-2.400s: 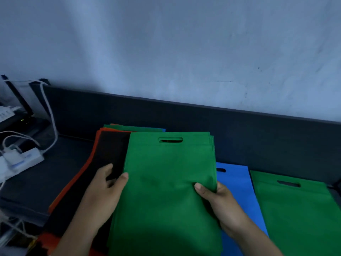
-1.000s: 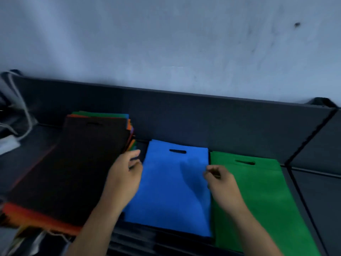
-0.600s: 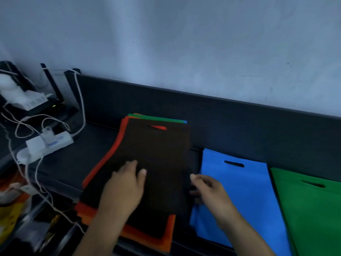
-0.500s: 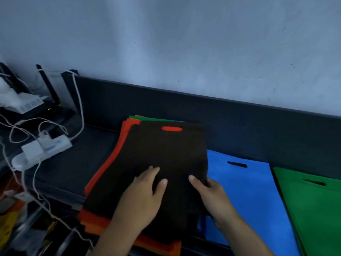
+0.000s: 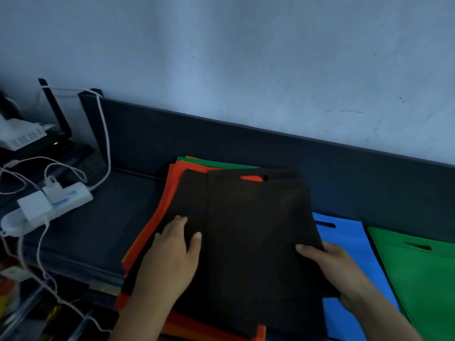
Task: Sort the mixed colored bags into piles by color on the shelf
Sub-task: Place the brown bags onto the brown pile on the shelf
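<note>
**Both hands down, forearms angled inward**

Left hand point(image 5: 172, 254): palm down, fingers straight and close together, thumb splayed out to its right. Flat contact under the fingers, no curl, no pinch. Bare forearm enters from bottom centre, running up and slightly right to the wrist.

Right hand point(image 5: 330, 267): thumb lies on top, pointing left; the other fingers are curled underneath and hidden, so it's an edge grip between thumb and fingers. Bare forearm enters from the bottom right corner, running up-left.

Hands well apart, not touching.
</note>
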Demonstrator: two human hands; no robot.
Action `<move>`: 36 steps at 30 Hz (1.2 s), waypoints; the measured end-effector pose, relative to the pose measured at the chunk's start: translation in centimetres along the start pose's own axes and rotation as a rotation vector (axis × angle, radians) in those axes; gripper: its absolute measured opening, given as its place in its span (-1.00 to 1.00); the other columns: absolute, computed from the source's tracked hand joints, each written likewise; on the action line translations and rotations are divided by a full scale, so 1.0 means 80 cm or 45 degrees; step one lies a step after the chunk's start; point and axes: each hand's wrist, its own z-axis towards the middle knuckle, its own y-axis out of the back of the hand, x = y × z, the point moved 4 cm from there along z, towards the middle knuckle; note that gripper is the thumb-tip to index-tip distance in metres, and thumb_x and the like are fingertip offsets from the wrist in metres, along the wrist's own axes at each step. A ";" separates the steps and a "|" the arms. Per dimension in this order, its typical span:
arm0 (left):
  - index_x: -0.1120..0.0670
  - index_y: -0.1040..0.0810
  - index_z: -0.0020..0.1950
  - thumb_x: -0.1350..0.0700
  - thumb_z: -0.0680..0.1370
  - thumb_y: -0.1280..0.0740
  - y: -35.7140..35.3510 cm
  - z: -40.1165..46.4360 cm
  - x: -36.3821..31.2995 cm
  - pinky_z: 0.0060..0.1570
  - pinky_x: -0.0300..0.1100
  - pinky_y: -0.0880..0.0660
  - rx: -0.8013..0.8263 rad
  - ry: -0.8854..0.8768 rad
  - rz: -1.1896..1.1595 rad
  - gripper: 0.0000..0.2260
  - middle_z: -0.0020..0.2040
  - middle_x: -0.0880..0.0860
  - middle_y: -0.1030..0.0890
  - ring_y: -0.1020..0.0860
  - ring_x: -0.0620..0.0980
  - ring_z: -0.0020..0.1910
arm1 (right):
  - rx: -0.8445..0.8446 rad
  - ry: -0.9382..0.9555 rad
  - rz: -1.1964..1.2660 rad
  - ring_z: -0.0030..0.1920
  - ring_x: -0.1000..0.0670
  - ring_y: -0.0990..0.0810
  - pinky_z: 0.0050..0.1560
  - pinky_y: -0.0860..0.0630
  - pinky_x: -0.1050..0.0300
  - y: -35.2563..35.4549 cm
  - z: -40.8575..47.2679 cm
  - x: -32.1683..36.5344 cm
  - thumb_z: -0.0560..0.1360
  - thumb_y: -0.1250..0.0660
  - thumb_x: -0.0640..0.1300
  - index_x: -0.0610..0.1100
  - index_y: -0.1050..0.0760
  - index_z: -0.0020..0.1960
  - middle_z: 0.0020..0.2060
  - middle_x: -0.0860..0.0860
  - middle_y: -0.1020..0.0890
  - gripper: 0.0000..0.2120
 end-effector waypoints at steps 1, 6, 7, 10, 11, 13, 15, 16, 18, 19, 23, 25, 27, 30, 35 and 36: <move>-0.08 -0.18 0.64 -0.21 0.67 -0.14 -0.002 -0.002 -0.001 0.55 0.01 -0.24 0.029 0.000 0.019 -0.45 0.65 -0.10 -0.16 -0.16 0.07 0.62 | 0.042 -0.029 -0.013 0.02 -0.19 -0.80 0.19 -0.65 -0.12 0.010 0.001 -0.001 0.58 -0.46 -0.14 -0.21 -0.72 0.17 0.02 -0.16 -0.80 -0.79; -0.16 -0.21 0.61 -0.23 0.66 -0.18 -0.025 -0.017 -0.035 0.54 -0.08 -0.19 0.140 -0.157 -0.053 -0.47 0.65 -0.23 -0.07 -0.12 -0.10 0.62 | 0.228 -0.151 -0.013 0.17 -0.18 -0.76 0.39 -0.55 -0.17 0.005 -0.008 -0.012 0.58 -0.46 -0.13 -0.21 -0.67 0.28 0.15 -0.15 -0.77 -0.70; -0.16 -0.23 0.60 -0.22 0.66 -0.18 -0.024 -0.016 -0.034 0.53 -0.08 -0.19 0.108 -0.135 -0.088 -0.49 0.65 -0.23 -0.06 -0.12 -0.10 0.62 | 0.185 -0.155 0.031 0.16 -0.18 -0.76 0.39 -0.55 -0.18 0.003 -0.006 -0.015 0.58 -0.47 -0.11 -0.19 -0.67 0.28 0.14 -0.14 -0.77 -0.69; -0.10 -0.21 0.61 -0.22 0.66 -0.14 -0.015 -0.011 -0.019 0.51 0.03 -0.25 -0.019 0.006 -0.040 -0.47 0.68 -0.11 -0.03 -0.09 0.04 0.64 | 0.102 -0.172 0.153 0.15 -0.22 -0.76 0.39 -0.55 -0.21 0.002 -0.004 -0.023 0.57 -0.48 -0.08 -0.22 -0.67 0.28 0.13 -0.17 -0.77 -0.66; -0.07 -0.19 0.62 -0.23 0.66 -0.13 -0.015 -0.011 -0.017 0.51 0.03 -0.25 -0.016 0.021 0.000 -0.45 0.68 -0.06 -0.02 -0.10 0.06 0.64 | 0.095 -0.186 0.181 0.14 -0.23 -0.76 0.38 -0.56 -0.21 0.001 -0.005 -0.024 0.57 -0.48 -0.08 -0.23 -0.67 0.28 0.13 -0.19 -0.77 -0.66; -0.08 -0.16 0.63 -0.25 0.65 -0.16 -0.020 -0.017 -0.024 0.50 -0.02 -0.25 0.077 -0.033 0.013 -0.41 0.68 -0.07 0.02 -0.14 0.02 0.62 | 0.086 -0.187 0.207 0.09 -0.22 -0.78 0.29 -0.61 -0.18 -0.005 -0.008 -0.024 0.57 -0.47 -0.08 -0.23 -0.68 0.25 0.10 -0.19 -0.78 -0.68; -0.12 -0.17 0.62 -0.27 0.63 -0.18 -0.023 -0.022 -0.032 0.50 -0.03 -0.24 0.123 -0.061 -0.039 -0.41 0.67 -0.13 0.06 -0.15 -0.02 0.62 | 0.067 -0.165 0.217 0.03 -0.19 -0.79 0.16 -0.65 -0.12 -0.016 -0.012 -0.020 0.59 -0.46 -0.09 -0.21 -0.69 0.21 0.05 -0.18 -0.79 -0.73; -0.12 -0.19 0.61 -0.27 0.63 -0.17 -0.020 -0.020 -0.031 0.51 0.00 -0.25 0.089 -0.044 -0.039 -0.42 0.68 -0.11 0.06 -0.15 0.02 0.62 | 0.060 -0.153 0.216 0.02 -0.18 -0.80 0.12 -0.66 -0.10 -0.021 -0.013 -0.018 0.59 -0.46 -0.08 -0.21 -0.70 0.20 0.04 -0.17 -0.79 -0.75; -0.06 -0.22 0.60 -0.26 0.65 -0.13 -0.010 -0.014 -0.022 0.54 0.08 -0.24 -0.044 0.004 0.089 -0.44 0.68 0.03 0.00 -0.16 0.15 0.61 | 0.051 -0.136 0.223 0.02 -0.20 -0.80 0.17 -0.66 -0.15 -0.028 -0.013 -0.017 0.59 -0.47 -0.07 -0.20 -0.69 0.20 0.03 -0.16 -0.79 -0.74; -0.02 -0.22 0.60 -0.25 0.65 -0.11 -0.007 -0.011 -0.017 0.54 0.11 -0.24 -0.070 0.026 0.142 -0.44 0.67 0.08 -0.03 -0.16 0.19 0.61 | 0.040 -0.137 0.234 0.03 -0.21 -0.80 0.21 -0.65 -0.19 -0.029 -0.012 -0.018 0.58 -0.48 -0.06 -0.20 -0.69 0.21 0.04 -0.17 -0.79 -0.73; -0.06 -0.22 0.60 -0.24 0.66 -0.15 -0.016 -0.018 -0.018 0.46 0.07 -0.36 0.044 -0.019 0.114 -0.45 0.68 0.01 0.01 -0.17 0.13 0.61 | -0.032 -0.138 0.277 0.03 -0.24 -0.79 0.23 -0.65 -0.21 -0.028 -0.006 -0.024 0.59 -0.48 -0.07 -0.21 -0.67 0.24 0.04 -0.17 -0.79 -0.71; -0.09 -0.24 0.59 -0.23 0.66 -0.15 -0.017 -0.024 -0.022 0.42 0.01 -0.39 0.036 -0.066 0.076 -0.48 0.68 -0.05 0.01 -0.22 0.08 0.59 | -0.037 -0.134 0.271 0.07 -0.22 -0.78 0.28 -0.63 -0.22 -0.032 -0.003 -0.027 0.57 -0.49 -0.06 -0.19 -0.66 0.27 0.07 -0.15 -0.79 -0.68; -0.10 -0.28 0.56 -0.19 0.67 -0.17 -0.012 -0.026 -0.020 0.37 -0.08 -0.39 0.004 -0.078 0.018 -0.52 0.67 -0.09 -0.03 -0.28 0.00 0.56 | -0.019 -0.124 0.257 0.09 -0.20 -0.78 0.32 -0.61 -0.22 -0.035 -0.001 -0.029 0.57 -0.49 -0.07 -0.18 -0.67 0.26 0.07 -0.13 -0.79 -0.69; -0.07 -0.32 0.56 -0.14 0.68 -0.19 -0.004 -0.021 -0.002 0.39 -0.11 -0.36 -0.047 -0.065 0.005 -0.55 0.66 -0.12 -0.09 -0.27 -0.06 0.56 | -0.050 -0.085 0.228 0.10 -0.17 -0.78 0.33 -0.60 -0.21 -0.030 -0.002 -0.028 0.59 -0.47 -0.10 -0.20 -0.67 0.26 0.08 -0.10 -0.79 -0.71; -0.04 -0.21 0.63 -0.09 0.70 -0.15 -0.006 -0.017 0.006 0.58 -0.07 -0.11 0.057 -0.084 0.173 -0.51 0.65 -0.04 -0.18 -0.11 0.00 0.63 | -0.073 -0.105 0.239 0.02 -0.19 -0.80 0.11 -0.66 -0.10 -0.022 -0.003 -0.022 0.60 -0.46 -0.12 -0.20 -0.66 0.22 0.02 -0.11 -0.80 -0.76; -0.06 -0.20 0.63 -0.10 0.70 -0.15 -0.006 -0.018 0.000 0.58 -0.05 -0.06 0.079 -0.090 0.183 -0.51 0.65 -0.02 -0.18 -0.08 0.05 0.64 | -0.063 -0.111 0.237 0.03 -0.19 -0.80 0.12 -0.66 -0.11 -0.024 -0.003 -0.021 0.59 -0.46 -0.11 -0.20 -0.66 0.22 0.02 -0.11 -0.80 -0.75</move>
